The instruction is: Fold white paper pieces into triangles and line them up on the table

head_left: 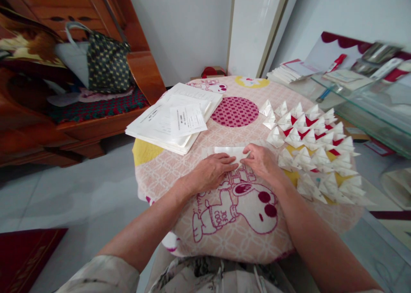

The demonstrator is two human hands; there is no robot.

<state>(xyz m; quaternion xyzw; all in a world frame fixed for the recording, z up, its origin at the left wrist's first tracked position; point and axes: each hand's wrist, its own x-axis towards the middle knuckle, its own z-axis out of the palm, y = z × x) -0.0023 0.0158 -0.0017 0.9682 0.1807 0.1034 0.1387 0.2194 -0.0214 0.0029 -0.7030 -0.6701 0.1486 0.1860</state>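
A small folded piece of white paper (228,150) lies on the cloth-covered round table (180,173). Flat on its left part rests my left hand (213,168), fingers stretched out over the paper. At its right end my right hand (260,159) pinches the paper's edge between thumb and fingers. Beyond my left hand sits a stack of printed white sheets (150,117), with smaller slips (189,119) on top. To the right of my right hand stand several rows of pointed folded paper pieces (305,156).
A glass shelf (369,109) holding papers, a red marker (337,62) and metal containers borders the table on the right. At left is a wooden bench (141,76) with a dark patterned bag (109,61). A white column (250,31) rises behind the table.
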